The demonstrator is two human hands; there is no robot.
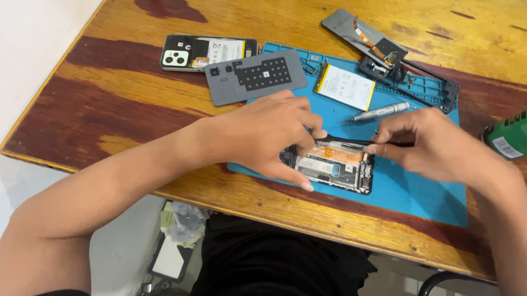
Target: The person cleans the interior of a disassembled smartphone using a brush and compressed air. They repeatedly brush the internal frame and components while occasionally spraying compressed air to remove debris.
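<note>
Hands on opened phone [334,166] on blue mat [415,190]: left grip [273,136] clamped on frame, right grip [429,143] pinching its top edge.

Under the fingers of the left hand [270,133] and right hand [432,140] lies an opened phone frame [334,166], black plastic with bare grey metal plates and an orange flex strip. It rests on a matt blue rubbery mat [415,193]. Just beyond the fingertips lie a brushed metal screwdriver [380,111] and a white, paper-labelled battery [346,86]. The table [118,82] is worn, varnished wood, unevenly glossy.
</note>
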